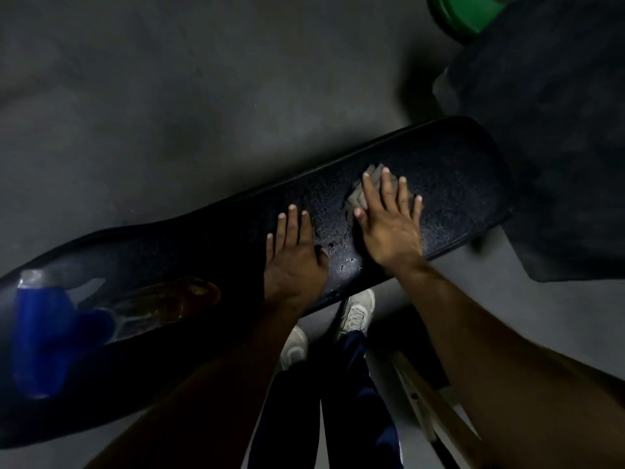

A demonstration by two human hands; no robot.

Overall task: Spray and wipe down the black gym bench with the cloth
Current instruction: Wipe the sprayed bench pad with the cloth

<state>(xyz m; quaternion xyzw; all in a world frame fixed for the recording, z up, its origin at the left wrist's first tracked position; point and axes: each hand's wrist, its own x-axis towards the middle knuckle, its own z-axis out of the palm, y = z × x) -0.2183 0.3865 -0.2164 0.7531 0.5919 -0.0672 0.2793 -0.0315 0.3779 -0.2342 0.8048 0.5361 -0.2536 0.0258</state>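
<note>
Wiping under way on the wet black counter (439, 184)

Right hand (389, 225) lies flat, fingers (402, 194) straight and spread, pressing the grey cloth (358, 194) beneath them; left hand (294, 252) rests flat just beside, holding nothing; the counter's long axis runs left-right past both hands; spray bottle (67, 319) lies well left of the fingers.

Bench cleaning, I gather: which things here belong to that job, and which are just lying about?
Part of the job:
- black bench
- grey cloth, pressed flat under the right hand
- spray bottle, lying on the bench
- left hand, flat on the bench

Just lying about:
- green object on the floor
- dark mat beside the bench
</note>
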